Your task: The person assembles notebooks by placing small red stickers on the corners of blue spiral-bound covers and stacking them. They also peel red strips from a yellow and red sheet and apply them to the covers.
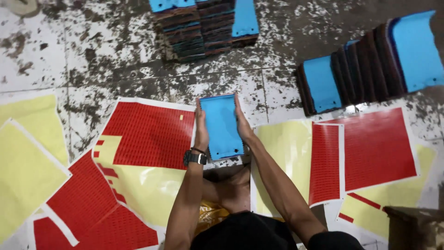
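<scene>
A person seated on a stained floor (115,60) held a blue sheet (222,126) between both palms — the left hand (201,127) pressed flat against its left long edge, the right hand (241,122) against its right, fingers straight and close together rather than curled. The sheet hung above the floor in front of the knees, its long axis running away from the body, its small-holed short edge nearest the person. It looked thin, light and fairly stiff, likely best gripped by its long edges as here. Red sticker sheets (148,134) and yellow backing paper (27,166) lay around; stacks of blue-faced pieces (208,23) stood beyond, another row (370,65) leaning to the right.
</scene>
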